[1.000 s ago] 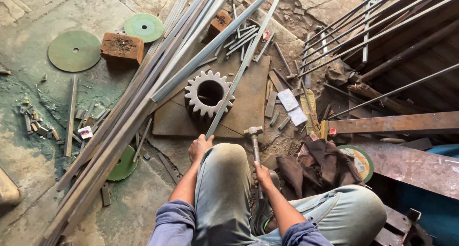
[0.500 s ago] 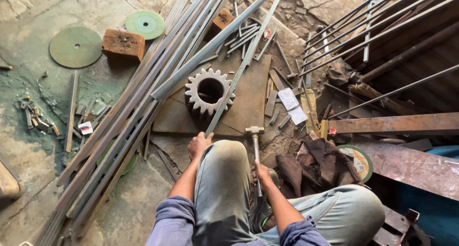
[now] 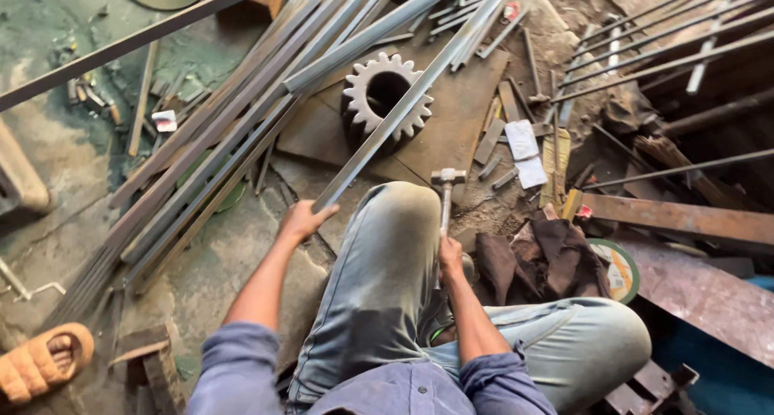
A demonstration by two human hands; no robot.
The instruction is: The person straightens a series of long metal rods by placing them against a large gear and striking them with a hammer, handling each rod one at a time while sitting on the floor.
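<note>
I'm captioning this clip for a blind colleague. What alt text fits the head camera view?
Seen from above, a crouching person's left hand grips the near end of a long steel bar lying across a toothed gear wheel on a rusty steel plate, while the right hand holds a hammer by its handle. Metal rods and scrap litter the workshop floor.

- The concrete floor (image 3: 72, 189) is rough and stained, greenish at upper left, with cracks nearer the bottom.
- A rusty steel plate (image 3: 459, 133) lies flat on it, in daylight.
- Long steel bars (image 3: 210, 165) lie in a slanting heap across the floor.
- Thin rods (image 3: 661, 28) lean at upper right over dark shadow.
- An orange sandal (image 3: 40, 367) sits at lower left.
</note>
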